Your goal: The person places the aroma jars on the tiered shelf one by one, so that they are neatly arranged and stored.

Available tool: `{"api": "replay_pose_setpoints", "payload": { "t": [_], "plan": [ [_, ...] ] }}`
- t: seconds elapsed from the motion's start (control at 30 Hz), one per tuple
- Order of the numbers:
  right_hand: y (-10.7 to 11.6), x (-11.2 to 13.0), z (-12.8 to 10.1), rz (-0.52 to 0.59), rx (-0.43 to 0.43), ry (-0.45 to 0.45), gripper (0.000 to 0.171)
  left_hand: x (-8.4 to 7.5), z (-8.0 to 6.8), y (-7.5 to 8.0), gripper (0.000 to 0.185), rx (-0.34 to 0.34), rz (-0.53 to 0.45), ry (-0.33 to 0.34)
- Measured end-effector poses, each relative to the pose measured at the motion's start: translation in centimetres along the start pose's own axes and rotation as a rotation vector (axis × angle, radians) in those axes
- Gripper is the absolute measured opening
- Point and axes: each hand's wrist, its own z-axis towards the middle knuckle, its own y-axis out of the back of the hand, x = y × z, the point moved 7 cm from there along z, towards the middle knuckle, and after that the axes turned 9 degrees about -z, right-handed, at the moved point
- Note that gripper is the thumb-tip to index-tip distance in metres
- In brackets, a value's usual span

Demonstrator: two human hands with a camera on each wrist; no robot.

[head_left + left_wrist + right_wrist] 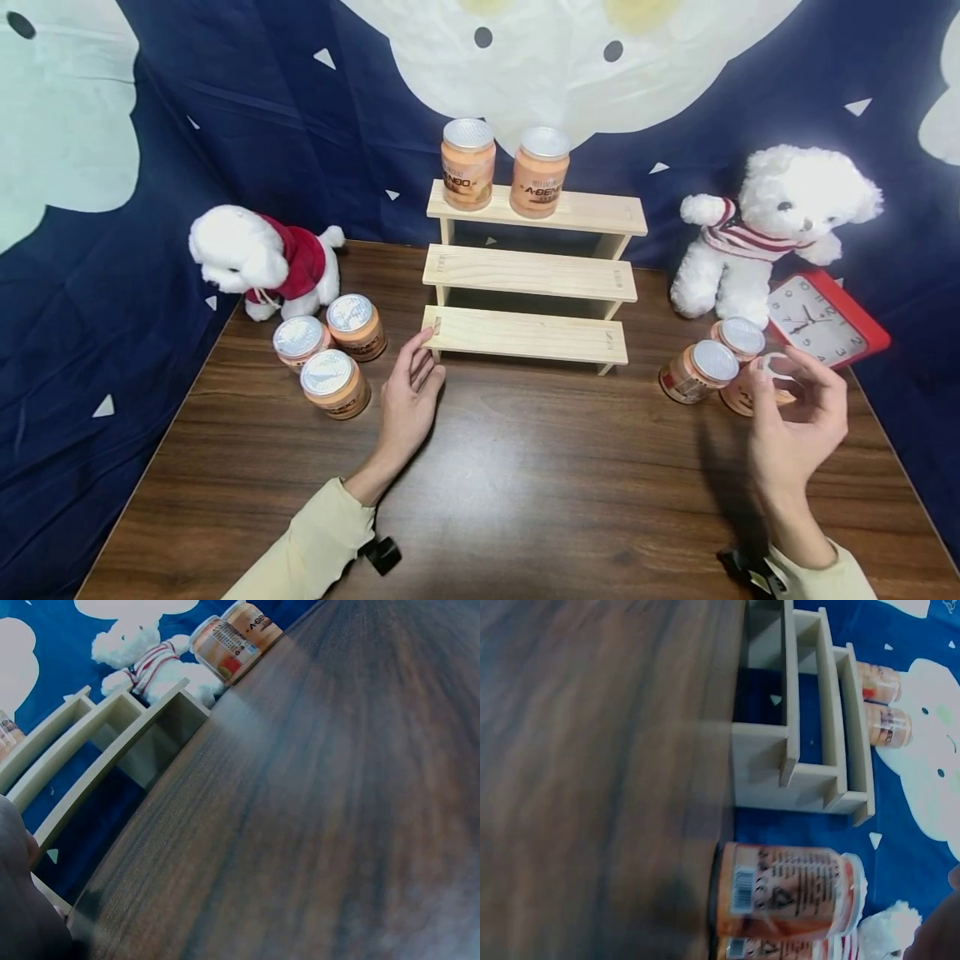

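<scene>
At the left end of the lowest tier of a wooden three-tier shelf (pixel 525 335), my left hand (pixel 408 400) touches the board with loosely extended fingers. Part of that hand (pixel 30 892) shows beside the shelf in the left wrist view. My right hand (pixel 798 417) curls its thumb and fingers round the lid of an orange-labelled jar (pixel 738 393), partly covering it. Two similar jars stand beside it, a nearer jar (pixel 686 377) and a rear jar (pixel 738 337). On the top tier are a left jar (pixel 468 167) and a right jar (pixel 540 175).
Three more jars cluster at left, including a front jar (pixel 335 385). Behind them sits a white plush dog (pixel 300 262) in red. A plush bear (pixel 731 250) in a striped top and a red clock (pixel 866 321) stand at right on the brown table (pixel 540 483).
</scene>
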Motion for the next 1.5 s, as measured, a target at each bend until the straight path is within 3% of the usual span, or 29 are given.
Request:
{"api": "replay_pose_setpoints", "payload": {
  "t": [0.13,0.27,0.43,0.53,0.67,0.77,0.87,1.0,1.13,1.27,1.37,1.5],
  "plan": [
    [0.7,0.5,-0.1,-0.245,-0.022,0.039,0.035,-1.7,-0.4,-0.5,0.054,0.020,0.013,-0.028],
    [1.1,0.9,0.2,-0.380,-0.036,0.056,0.040,-1.0,-0.2,-0.4,0.055,0.016,-0.002,0.011],
    [1.3,0.8,0.5,-0.428,-0.013,0.036,0.044,1.3,0.2,0.3,0.058,0.015,-0.009,0.026],
    [1.5,0.3,0.5,-0.458,0.010,-0.020,0.045,1.8,0.4,0.4,0.059,0.030,0.005,-0.012],
    [2.2,-1.4,0.5,-0.511,0.046,-0.104,0.048,1.7,0.4,0.4,0.058,0.026,0.007,-0.016],
    [3.2,-3.7,0.7,-0.535,0.062,-0.163,0.050,0.7,0.2,0.2,0.056,0.013,0.003,-0.008],
    [4.1,-5.9,0.8,-0.481,0.047,-0.236,0.050,-0.6,-0.1,-0.1,0.055,0.012,-0.006,-0.034],
    [4.7,-7.4,0.7,-0.312,0.017,-0.307,0.049,-1.8,-0.4,-0.4,0.054,0.018,0.000,-0.042],
    [4.9,-8.1,0.6,-0.199,0.008,-0.339,0.048,-0.3,0.0,-0.1,0.054,0.013,0.013,-0.017],
    [5.0,-8.5,0.7,-0.182,0.012,-0.339,0.049,1.4,0.3,0.3,0.056,0.014,0.016,0.001],
    [5.0,-8.6,0.8,-0.156,0.005,-0.322,0.048,0.8,0.2,0.2,0.056,0.016,0.009,0.000],
    [5.2,-8.8,0.9,-0.038,-0.022,-0.293,0.047,-1.0,-0.2,-0.3,0.055,0.012,0.008,-0.013]
  ]
}}
